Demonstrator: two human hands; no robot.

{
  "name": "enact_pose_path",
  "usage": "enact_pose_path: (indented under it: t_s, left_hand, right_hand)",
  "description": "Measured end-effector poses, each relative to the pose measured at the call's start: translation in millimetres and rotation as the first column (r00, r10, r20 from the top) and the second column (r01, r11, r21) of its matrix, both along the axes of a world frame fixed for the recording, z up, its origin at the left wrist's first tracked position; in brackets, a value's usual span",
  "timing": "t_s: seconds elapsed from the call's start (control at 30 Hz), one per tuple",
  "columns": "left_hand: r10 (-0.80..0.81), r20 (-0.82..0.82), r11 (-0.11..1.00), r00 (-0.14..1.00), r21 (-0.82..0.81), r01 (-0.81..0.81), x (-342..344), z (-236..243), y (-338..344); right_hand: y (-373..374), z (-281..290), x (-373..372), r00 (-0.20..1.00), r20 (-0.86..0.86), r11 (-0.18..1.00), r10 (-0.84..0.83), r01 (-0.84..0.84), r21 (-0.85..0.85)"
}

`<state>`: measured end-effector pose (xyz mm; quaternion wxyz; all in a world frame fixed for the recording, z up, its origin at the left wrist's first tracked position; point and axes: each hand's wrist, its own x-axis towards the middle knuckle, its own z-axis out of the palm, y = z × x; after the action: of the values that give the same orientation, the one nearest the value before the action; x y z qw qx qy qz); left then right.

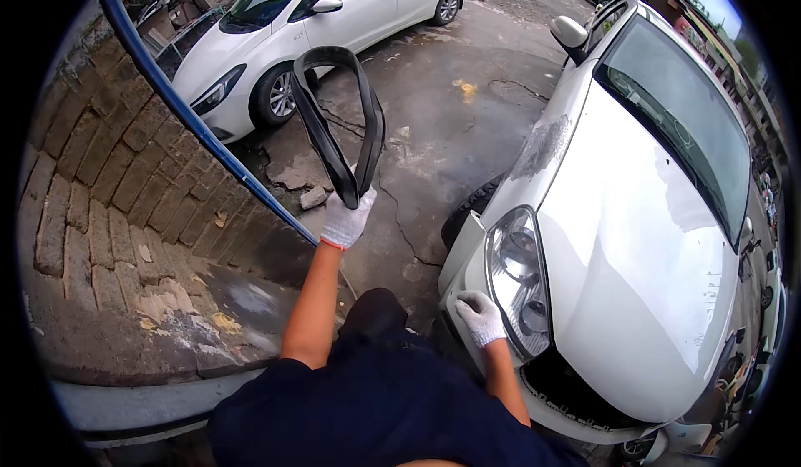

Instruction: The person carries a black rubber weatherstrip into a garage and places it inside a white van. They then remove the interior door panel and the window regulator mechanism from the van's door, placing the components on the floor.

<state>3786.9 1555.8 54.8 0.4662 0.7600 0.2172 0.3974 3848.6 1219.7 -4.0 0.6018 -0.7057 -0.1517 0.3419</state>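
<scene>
My left hand (348,217), in a white knitted glove with an orange cuff edge, is held out in front of me. Its fingers are closed round the lower end of a looped black rubber strip (373,125), which stands up from the grip as a tall oval. My right hand (481,320), also white-gloved, is by the front corner of a white car (617,242), just left of its headlight (519,271). Its fingers are loosely curled and nothing shows in them. Whether it touches the bumper I cannot tell. A dull grey patch (542,146) marks the car's front fender.
A second white car (334,16) is parked ahead to the left. Close on my left are a brick wall (108,175) and a slanting blue pole (200,129). Cracked concrete ground (450,125) lies between the cars, with a broken chunk (314,197) near the wall.
</scene>
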Motion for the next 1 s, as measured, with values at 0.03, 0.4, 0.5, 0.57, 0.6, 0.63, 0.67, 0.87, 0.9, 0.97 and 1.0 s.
enact_pose_path:
  t_s: [0.03, 0.4, 0.5, 0.57, 0.6, 0.63, 0.67, 0.87, 0.9, 0.97, 1.0]
  left_hand:
    - [-0.012, -0.035, 1.000, 0.999, -0.004, 0.012, 5, 7, 8]
    - [-0.230, -0.018, 0.856, 0.973, 0.471, 0.211, 99, -42, 155]
    - [-0.250, -0.091, 0.872, 0.964, 0.411, 0.265, 117, -84, 219]
    - [-0.218, -0.115, 0.915, 0.969, 0.321, 0.244, 129, -50, 257]
    - [-0.170, -0.049, 0.917, 0.984, 0.358, 0.176, 134, -63, 274]
    - [-0.098, 0.013, 0.915, 0.995, 0.395, 0.085, 134, -77, 298]
    - [-0.027, 0.077, 0.904, 0.997, 0.428, -0.009, 131, -91, 320]
    - [0.503, 0.319, 0.815, 0.803, -0.484, -0.319, 98, -101, 461]
    - [0.575, 0.319, 0.781, 0.753, -0.489, -0.389, 93, -97, 494]
    - [0.694, 0.335, 0.706, 0.637, -0.487, -0.514, 83, -93, 559]
    - [0.736, 0.357, 0.674, 0.575, -0.470, -0.570, 76, -86, 593]
  right_hand:
    - [28, -7, 14, 0.997, 0.049, 0.998, 0.057, -0.058, 0.017]
    - [358, 16, 203, 0.841, -0.318, 0.756, 0.437, -0.152, 0.637]
    - [459, 8, 235, 0.740, -0.579, 0.803, 0.343, 0.089, 0.589]
    - [512, 54, 260, 0.690, -0.611, 0.772, 0.388, 0.119, 0.624]
    - [533, 36, 278, 0.658, -0.541, 0.667, 0.524, 0.077, 0.741]
    - [563, 40, 275, 0.660, -0.597, 0.725, 0.455, 0.114, 0.679]
    - [590, 47, 283, 0.644, -0.483, 0.646, 0.594, -0.023, 0.763]
    - [749, 64, 349, 0.946, -0.045, 0.806, 0.320, -0.246, 0.539]
    - [780, 67, 358, 0.948, 0.121, 0.821, 0.296, -0.317, 0.475]
    - [839, 78, 373, 0.898, 0.375, 0.914, 0.232, -0.333, 0.231]
    - [872, 80, 384, 0.844, 0.496, 0.944, 0.205, -0.304, 0.127]
